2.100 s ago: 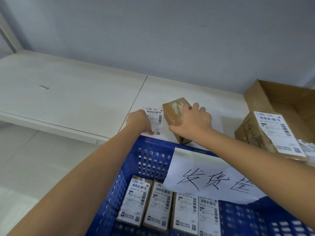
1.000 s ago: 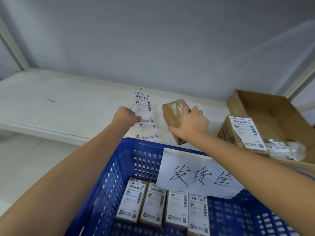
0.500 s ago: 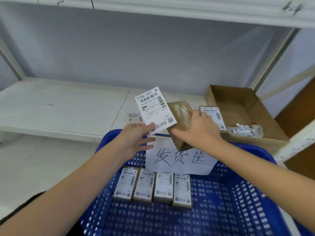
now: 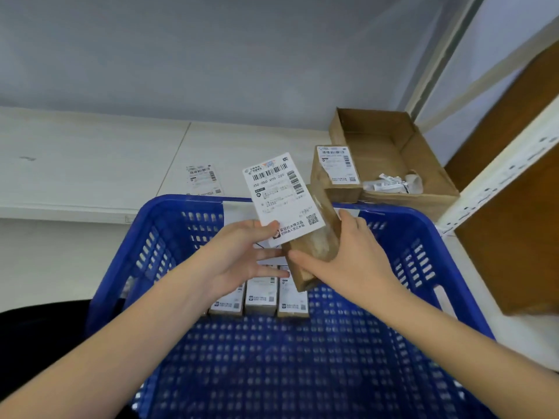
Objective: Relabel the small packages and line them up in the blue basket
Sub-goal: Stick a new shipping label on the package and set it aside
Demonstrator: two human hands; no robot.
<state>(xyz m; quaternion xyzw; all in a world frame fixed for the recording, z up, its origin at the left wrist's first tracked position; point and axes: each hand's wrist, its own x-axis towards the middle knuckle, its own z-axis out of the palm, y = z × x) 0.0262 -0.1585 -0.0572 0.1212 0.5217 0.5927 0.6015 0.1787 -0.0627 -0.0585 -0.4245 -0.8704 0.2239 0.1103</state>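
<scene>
My right hand [image 4: 348, 261] grips a small brown package [image 4: 317, 240] above the blue basket [image 4: 423, 237]. My left hand [image 4: 242, 255] pinches a white shipping label [image 4: 281, 198] by its lower left corner, between thumb and fingers. The label stands upright, its right edge lying against the package's top face. Several labelled packages [image 4: 261, 300] lie side by side on the basket floor, partly hidden by my hands.
Another white label [image 4: 202, 179] lies on the white shelf [image 4: 90, 164] behind the basket. At the right stands an open cardboard box [image 4: 402, 164] with scraps of backing paper inside, and a labelled package [image 4: 335, 170] leans on its side. A shelf post [image 4: 499, 170] rises at right.
My left hand lifted the label off the shelf and brought it to the package. My right hand carried the package back from the shelf to above the basket.
</scene>
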